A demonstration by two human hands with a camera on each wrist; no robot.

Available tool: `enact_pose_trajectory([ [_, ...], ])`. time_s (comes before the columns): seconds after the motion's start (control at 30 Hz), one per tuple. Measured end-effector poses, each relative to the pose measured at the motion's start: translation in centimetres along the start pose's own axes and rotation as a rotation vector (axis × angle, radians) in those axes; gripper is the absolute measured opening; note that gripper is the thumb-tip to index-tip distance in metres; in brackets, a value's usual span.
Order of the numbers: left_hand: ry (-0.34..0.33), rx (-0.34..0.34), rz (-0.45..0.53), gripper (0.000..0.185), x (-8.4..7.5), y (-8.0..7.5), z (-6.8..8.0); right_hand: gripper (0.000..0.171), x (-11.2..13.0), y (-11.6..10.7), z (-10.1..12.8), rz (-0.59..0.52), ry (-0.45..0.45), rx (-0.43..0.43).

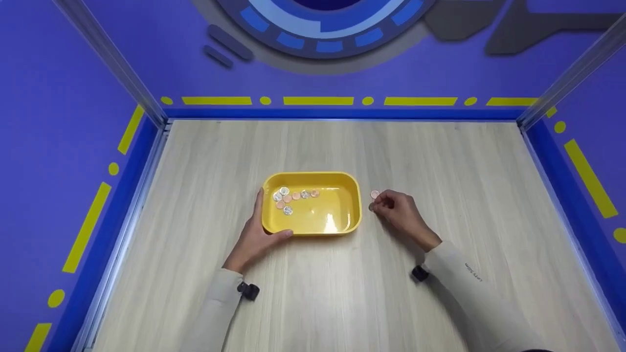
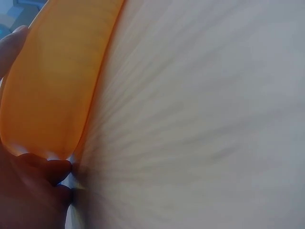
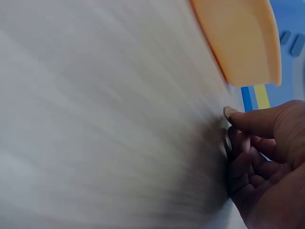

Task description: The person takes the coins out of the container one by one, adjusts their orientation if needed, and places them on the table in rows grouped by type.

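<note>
A yellow rectangular tray point(image 1: 313, 229) stands on the table, with several silver and copper coins point(image 1: 287, 198) lying in its left part. My left hand point(image 1: 257, 234) holds the tray's left end, thumb along the near rim and fingers against the left side. Just right of the tray, my right hand point(image 1: 402, 211) pinches a dark coin point(image 1: 371, 207) at the tips of thumb and fingers, low over the tabletop. A copper coin point(image 1: 374, 194) lies flat beside those fingertips. The right wrist view shows the curled fingers close to the wood; the pinched coin is mostly hidden there.
The light wood table point(image 1: 455, 195) is enclosed by blue panels point(image 1: 313, 83) with yellow markings at the back and both sides. Metal profiles point(image 1: 129, 215) run along the table's side edges. A small black device point(image 1: 248, 291) sits at each wrist.
</note>
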State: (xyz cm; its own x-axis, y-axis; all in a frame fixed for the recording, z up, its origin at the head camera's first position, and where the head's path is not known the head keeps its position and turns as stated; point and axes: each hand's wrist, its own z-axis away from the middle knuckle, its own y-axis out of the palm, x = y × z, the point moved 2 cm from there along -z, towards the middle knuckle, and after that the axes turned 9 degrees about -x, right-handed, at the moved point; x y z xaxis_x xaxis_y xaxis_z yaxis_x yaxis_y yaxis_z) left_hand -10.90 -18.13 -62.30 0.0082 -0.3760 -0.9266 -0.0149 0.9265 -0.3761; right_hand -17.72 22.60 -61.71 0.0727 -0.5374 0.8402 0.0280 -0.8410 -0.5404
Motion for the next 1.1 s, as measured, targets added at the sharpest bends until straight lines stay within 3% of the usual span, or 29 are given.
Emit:
enact_pose_trajectory([
  [0.67,0.0,-0.005,0.017,0.141,0.0,0.7,-0.1,0.006,0.0,-0.5,0.2,0.167,-0.124,-0.065],
  [0.77,-0.004,-0.002,0.022,0.14,0.1,0.6,0.1,0.006,0.1,-0.4,0.2,0.137,-0.097,-0.055],
  [0.97,-0.018,-0.018,0.013,0.14,0.0,0.2,0.3,0.006,1.4,-0.4,-0.1,-0.028,0.001,-0.016],
  [1.1,-0.022,-0.013,0.007,0.141,0.1,0.0,0.3,0.008,2.9,-0.6,-0.6,-0.042,0.01,0.006],
])
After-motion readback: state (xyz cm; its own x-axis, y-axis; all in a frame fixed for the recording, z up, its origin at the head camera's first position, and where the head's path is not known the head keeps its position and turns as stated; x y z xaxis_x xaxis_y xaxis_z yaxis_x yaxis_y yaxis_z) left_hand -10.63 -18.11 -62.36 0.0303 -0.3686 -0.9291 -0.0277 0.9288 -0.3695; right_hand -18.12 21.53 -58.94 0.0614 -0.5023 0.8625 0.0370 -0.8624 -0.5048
